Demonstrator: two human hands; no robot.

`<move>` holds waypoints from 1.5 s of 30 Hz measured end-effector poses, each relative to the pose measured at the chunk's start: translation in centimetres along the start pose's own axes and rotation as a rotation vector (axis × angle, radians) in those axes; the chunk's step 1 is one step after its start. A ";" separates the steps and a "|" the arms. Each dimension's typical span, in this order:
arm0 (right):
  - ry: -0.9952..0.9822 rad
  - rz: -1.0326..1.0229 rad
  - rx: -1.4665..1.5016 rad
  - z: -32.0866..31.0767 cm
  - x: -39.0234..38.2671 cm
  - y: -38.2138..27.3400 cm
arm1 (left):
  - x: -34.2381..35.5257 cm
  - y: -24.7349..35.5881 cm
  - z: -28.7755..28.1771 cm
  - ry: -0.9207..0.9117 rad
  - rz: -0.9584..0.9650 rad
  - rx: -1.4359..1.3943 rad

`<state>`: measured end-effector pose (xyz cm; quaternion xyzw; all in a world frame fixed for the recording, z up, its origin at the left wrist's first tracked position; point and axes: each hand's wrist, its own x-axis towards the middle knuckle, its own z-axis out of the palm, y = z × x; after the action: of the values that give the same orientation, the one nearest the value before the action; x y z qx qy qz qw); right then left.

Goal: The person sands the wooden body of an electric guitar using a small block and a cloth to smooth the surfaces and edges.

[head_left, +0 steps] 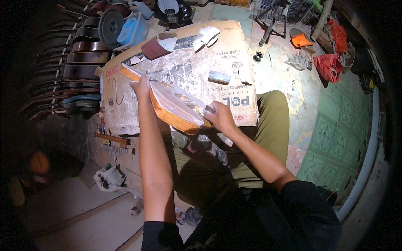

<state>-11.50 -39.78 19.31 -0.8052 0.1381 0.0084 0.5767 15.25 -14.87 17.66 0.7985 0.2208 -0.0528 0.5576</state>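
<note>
- Clearly, the right hand (pixel 221 116) has its fingers bent and pinched around a small dark piece (pixel 210 109), probably folded sandpaper, at the near right end of the instrument body.
- The left hand (pixel 141 86) curls round the narrow part of the wooden instrument (pixel 173 103); its exact finger closure is hidden.
- The instrument slants between the two hands, orange side toward the person, pale face up, above the near edge of the cardboard (pixel 138 106) and the lap.
- Judging by this, the step is smoothing the body's edge by hand; the next stroke would call for a steady left grip and light, even pressure along the curve.
- Farther out on the cardboard lie a grey block (pixel 219 77), a brown curled sheet (pixel 157 49) and torn white paper (pixel 206 37).
- Beyond, guitars (pixel 86 58) stand in a row at the left.
</note>
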 end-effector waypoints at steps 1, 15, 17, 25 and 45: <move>-0.016 -0.029 -0.053 0.2 -0.2 -0.4 | 0.3 -0.2 -0.5 0.028 0.008 0.003; 0.013 -0.054 -0.042 0.0 0.6 0.8 | -2.3 1.2 0.3 0.071 0.083 0.035; 0.014 -0.052 -0.034 0.5 0.0 0.4 | -3.7 2.9 0.6 0.066 0.060 0.035; -0.044 0.016 -0.029 -0.4 0.3 -0.2 | -2.6 1.9 0.1 0.043 0.050 -0.030; -0.006 -0.144 -0.047 1.0 -0.1 0.2 | 1.4 -0.2 -1.3 0.076 0.082 0.056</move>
<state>-11.47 -38.87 18.82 -0.8262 0.0778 -0.0275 0.5573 16.24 -13.19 17.50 0.8236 0.2075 -0.0058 0.5279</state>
